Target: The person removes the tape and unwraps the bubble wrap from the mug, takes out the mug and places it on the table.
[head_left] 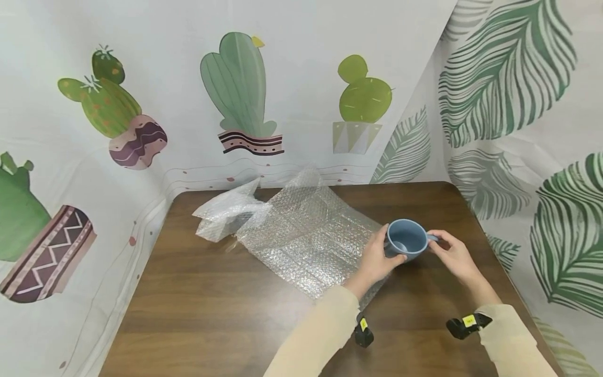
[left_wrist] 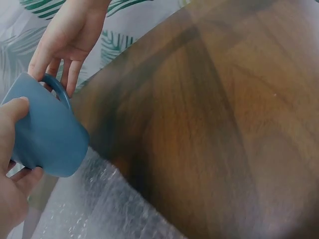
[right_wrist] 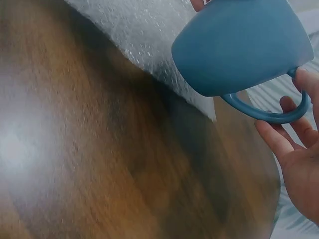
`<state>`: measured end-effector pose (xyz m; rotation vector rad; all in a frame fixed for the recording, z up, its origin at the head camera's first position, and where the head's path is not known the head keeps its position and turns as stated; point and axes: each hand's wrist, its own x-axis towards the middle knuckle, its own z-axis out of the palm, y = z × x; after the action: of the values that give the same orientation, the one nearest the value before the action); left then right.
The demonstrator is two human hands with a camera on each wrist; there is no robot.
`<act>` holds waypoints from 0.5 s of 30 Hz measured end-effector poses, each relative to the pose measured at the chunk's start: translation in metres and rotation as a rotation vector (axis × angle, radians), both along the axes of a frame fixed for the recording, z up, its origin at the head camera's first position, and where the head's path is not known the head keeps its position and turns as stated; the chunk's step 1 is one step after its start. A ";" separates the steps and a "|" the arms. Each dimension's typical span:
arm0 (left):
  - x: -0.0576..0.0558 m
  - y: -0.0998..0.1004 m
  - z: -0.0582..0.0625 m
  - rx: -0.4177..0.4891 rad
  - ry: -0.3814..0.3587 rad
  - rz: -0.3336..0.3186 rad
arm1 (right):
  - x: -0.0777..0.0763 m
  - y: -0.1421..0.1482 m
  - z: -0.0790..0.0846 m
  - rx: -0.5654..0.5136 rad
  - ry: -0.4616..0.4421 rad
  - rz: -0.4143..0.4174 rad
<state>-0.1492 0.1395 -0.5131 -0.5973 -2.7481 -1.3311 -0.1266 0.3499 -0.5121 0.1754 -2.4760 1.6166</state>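
A blue mug [head_left: 408,238] is held up over the right part of the table, its open top facing up in the head view. My left hand [head_left: 377,261] grips the mug's body from the left, thumb on the near side. At the mug's right, my right hand [head_left: 454,255] has thumb and fingers on the handle [right_wrist: 279,117]. In the right wrist view the fingertips curl about the handle's loop. A sheet of bubble wrap [head_left: 311,235] lies flat on the table to the left, its right part behind my left hand and wrist.
A crumpled piece of bubble wrap [head_left: 231,209] sits at the back left, beside the flat sheet. The brown wooden table [head_left: 198,314] ends against a cloth backdrop [head_left: 306,94] printed with cacti and leaves.
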 end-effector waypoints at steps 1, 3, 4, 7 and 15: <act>0.001 0.003 0.000 -0.009 -0.004 0.002 | 0.002 0.002 0.000 0.000 -0.002 -0.007; 0.003 0.009 -0.001 -0.003 -0.016 -0.001 | 0.006 0.007 -0.001 0.006 -0.005 -0.023; 0.003 0.011 -0.002 -0.008 -0.019 -0.001 | 0.008 0.009 -0.001 0.008 -0.004 -0.028; 0.006 0.020 -0.002 -0.017 -0.018 0.000 | 0.012 0.016 -0.002 -0.001 -0.006 -0.040; 0.016 0.037 -0.004 -0.081 -0.019 0.004 | 0.024 0.033 -0.010 -0.065 -0.005 -0.036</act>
<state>-0.1331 0.1765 -0.5175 -0.5857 -2.8289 -1.2358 -0.1031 0.3833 -0.5221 0.1175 -2.4122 1.6815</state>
